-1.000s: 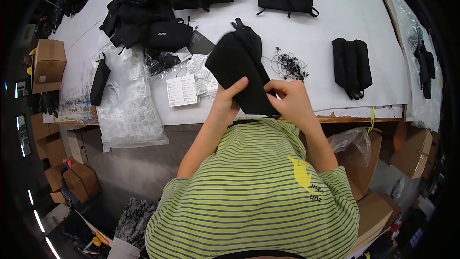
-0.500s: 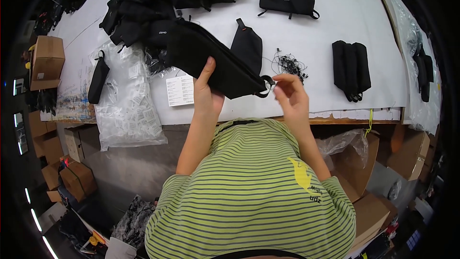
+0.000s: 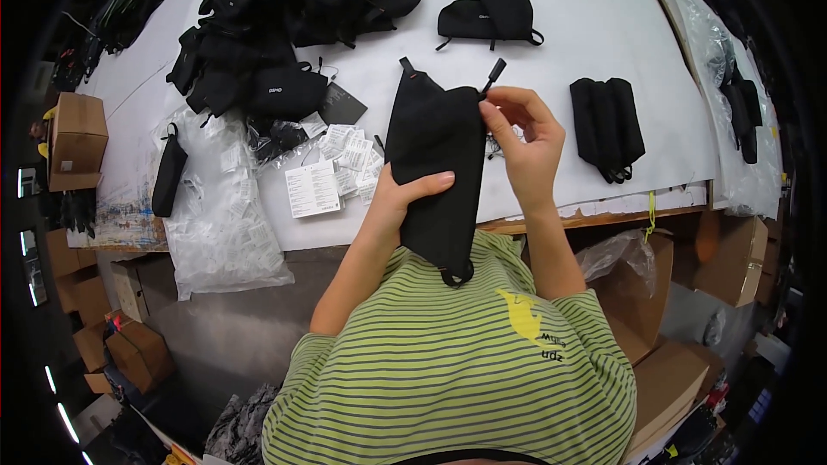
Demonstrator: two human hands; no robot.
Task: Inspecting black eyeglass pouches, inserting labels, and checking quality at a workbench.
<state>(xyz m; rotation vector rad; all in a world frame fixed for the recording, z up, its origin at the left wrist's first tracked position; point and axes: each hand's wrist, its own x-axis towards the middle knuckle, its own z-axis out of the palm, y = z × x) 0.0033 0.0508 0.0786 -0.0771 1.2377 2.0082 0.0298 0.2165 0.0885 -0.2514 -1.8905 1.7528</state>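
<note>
Upright over the near table edge is a black zip pouch [image 3: 452, 172], a small loop at its lower end. My left hand [image 3: 401, 202] grips it from the left, thumb lying across its front. At its upper right corner, my right hand [image 3: 527, 133] is closed, thumb and forefinger pinching the corner by a zipper pull [image 3: 494, 75] that sticks up. Another black pouch [image 3: 412, 90] with a loop lies on the table, partly hidden behind the held one. Some thin black cords [image 3: 494, 148] show beneath my right hand.
Many black pouches [image 3: 284, 90] are heaped at the far left. White label cards [image 3: 314, 189] lie beside a clear plastic bag [image 3: 224, 241] of small packets. Two crossed pouches [image 3: 491, 13] sit farther back, and a row of pouches [image 3: 607, 129] rests at the right. Cardboard boxes [image 3: 79, 142] stand around the table.
The pouch has swung from slanting to upright and come nearer my body. My right hand has gone from the loop end to the opposite, upper end. More white cards are uncovered.
</note>
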